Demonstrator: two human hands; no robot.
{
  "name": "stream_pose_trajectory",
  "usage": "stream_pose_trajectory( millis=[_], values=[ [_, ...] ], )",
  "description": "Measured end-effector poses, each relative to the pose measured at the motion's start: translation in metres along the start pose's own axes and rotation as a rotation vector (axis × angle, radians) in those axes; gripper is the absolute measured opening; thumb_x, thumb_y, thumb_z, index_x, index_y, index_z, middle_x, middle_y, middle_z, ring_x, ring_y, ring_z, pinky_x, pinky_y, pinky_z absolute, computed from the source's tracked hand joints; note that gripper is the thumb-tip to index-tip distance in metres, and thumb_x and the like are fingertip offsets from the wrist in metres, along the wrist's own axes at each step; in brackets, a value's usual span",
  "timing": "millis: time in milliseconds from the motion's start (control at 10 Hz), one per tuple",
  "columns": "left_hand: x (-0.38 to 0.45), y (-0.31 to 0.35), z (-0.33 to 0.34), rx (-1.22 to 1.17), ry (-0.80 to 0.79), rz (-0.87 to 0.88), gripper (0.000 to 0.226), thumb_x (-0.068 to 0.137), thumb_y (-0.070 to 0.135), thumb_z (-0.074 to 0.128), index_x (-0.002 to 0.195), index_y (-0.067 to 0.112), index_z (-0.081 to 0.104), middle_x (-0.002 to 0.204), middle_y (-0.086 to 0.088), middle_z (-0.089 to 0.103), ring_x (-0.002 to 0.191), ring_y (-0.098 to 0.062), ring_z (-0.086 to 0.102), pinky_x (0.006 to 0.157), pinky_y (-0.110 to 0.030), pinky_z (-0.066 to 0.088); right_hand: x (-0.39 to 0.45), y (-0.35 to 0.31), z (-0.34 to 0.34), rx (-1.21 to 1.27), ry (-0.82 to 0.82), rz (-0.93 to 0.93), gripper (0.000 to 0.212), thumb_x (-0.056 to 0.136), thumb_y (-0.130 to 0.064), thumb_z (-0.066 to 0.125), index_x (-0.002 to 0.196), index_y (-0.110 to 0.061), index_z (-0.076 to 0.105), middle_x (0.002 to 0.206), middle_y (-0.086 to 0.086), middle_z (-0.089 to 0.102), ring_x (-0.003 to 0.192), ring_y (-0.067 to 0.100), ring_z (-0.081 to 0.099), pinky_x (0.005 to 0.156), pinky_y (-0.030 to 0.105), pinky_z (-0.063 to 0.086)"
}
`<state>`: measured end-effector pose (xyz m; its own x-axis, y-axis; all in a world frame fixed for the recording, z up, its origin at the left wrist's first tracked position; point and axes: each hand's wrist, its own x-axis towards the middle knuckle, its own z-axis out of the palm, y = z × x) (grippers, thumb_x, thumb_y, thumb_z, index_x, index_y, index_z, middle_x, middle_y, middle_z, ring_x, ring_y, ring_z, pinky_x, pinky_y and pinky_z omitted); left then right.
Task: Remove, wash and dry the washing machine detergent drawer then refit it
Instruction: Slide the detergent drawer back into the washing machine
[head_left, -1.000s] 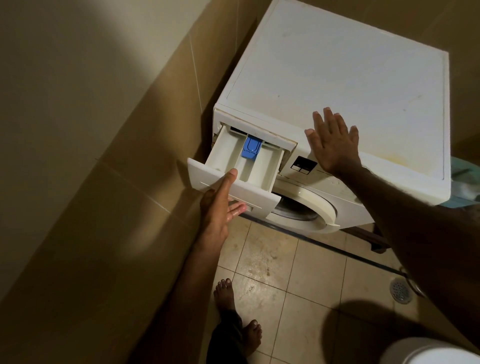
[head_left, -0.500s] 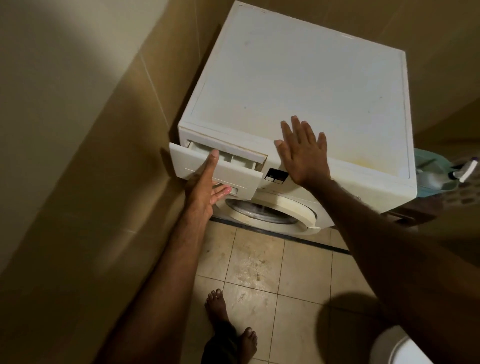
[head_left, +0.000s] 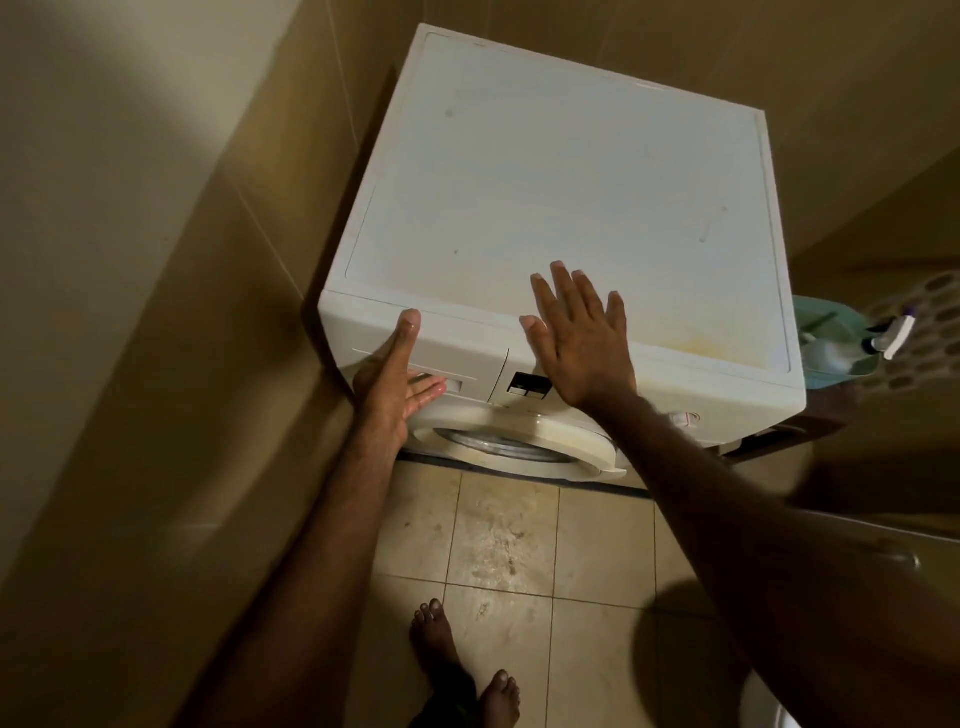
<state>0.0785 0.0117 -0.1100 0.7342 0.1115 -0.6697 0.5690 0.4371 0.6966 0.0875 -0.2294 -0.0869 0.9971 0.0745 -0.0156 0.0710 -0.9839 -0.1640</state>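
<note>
Pushed fully home since a second ago, the white plastic detergent drawer sits flush in the white washing machine; left hand presses its front, fingers straight. Right hand rests flat on top, holding nothing.

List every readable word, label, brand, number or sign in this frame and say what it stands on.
No text can be read in this frame.
Dark display panel on the washing machine front: light marks, too blurred to read.
Small red-marked label by the right forearm: too blurred to read.
Spray bottle beside the machine: no legible print.
Detergent drawer front: no lettering visible.
</note>
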Motion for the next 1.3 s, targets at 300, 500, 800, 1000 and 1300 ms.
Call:
stream_pose_trajectory(
  millis=[300,500,800,1000,1300],
  values=[
    [0.001,0.0019,-0.0028,0.001,-0.016,-0.025,0.044,0.075,0.056,0.086,0.107,0.031,0.068,0.125,-0.018,0.069,0.101,-0.037,0.076,0.081,-0.043,0.065,-0.0014,-0.0029,-0.0048,0.004,-0.022,0.019,0.063,0.107,-0.06,0.009,0.164,-0.034,0.006,0.173,-0.004,-0.002,0.16,0.02,-0.004,0.127,0.057,0.002],
    [0.0005,0.0033,-0.0032,0.018,-0.06,-0.049,0.06,0.072,0.06,0.086,0.12,0.03,0.065,0.128,-0.02,0.067,0.105,-0.037,0.075,0.086,-0.044,0.064,-0.0017,-0.0025,-0.0072,0.015,-0.037,0.005,0.063,0.108,-0.059,0.012,0.165,-0.032,0.007,0.174,-0.003,-0.001,0.16,0.02,-0.003,0.127,0.058,0.002],
    [0.0032,0.0034,-0.0081,0.03,-0.112,-0.03,0.056,0.074,0.059,0.086,0.117,0.03,0.064,0.125,-0.02,0.068,0.102,-0.035,0.077,0.085,-0.043,0.065,-0.0013,-0.0021,-0.0082,0.037,-0.041,0.0,0.063,0.108,-0.058,0.014,0.165,-0.031,0.01,0.174,-0.001,0.002,0.16,0.021,0.0,0.126,0.058,0.003],
    [0.0051,0.002,-0.008,0.012,-0.107,-0.029,0.072,0.073,0.058,0.087,0.131,0.025,0.06,0.126,-0.021,0.068,0.104,-0.036,0.076,0.088,-0.045,0.064,-0.0009,-0.0019,-0.0074,0.028,-0.04,0.0,0.063,0.108,-0.057,0.014,0.165,-0.031,0.01,0.174,-0.001,0.002,0.16,0.022,0.0,0.126,0.058,0.003],
    [0.0079,-0.0012,-0.0076,0.019,-0.088,-0.025,0.079,0.073,0.059,0.087,0.137,0.022,0.06,0.132,-0.023,0.062,0.101,-0.037,0.076,0.09,-0.047,0.063,-0.0013,-0.0014,-0.0084,0.027,-0.037,-0.007,0.062,0.108,-0.057,0.014,0.165,-0.03,0.011,0.174,-0.001,0.004,0.16,0.022,0.001,0.126,0.059,0.004]
  ],
)
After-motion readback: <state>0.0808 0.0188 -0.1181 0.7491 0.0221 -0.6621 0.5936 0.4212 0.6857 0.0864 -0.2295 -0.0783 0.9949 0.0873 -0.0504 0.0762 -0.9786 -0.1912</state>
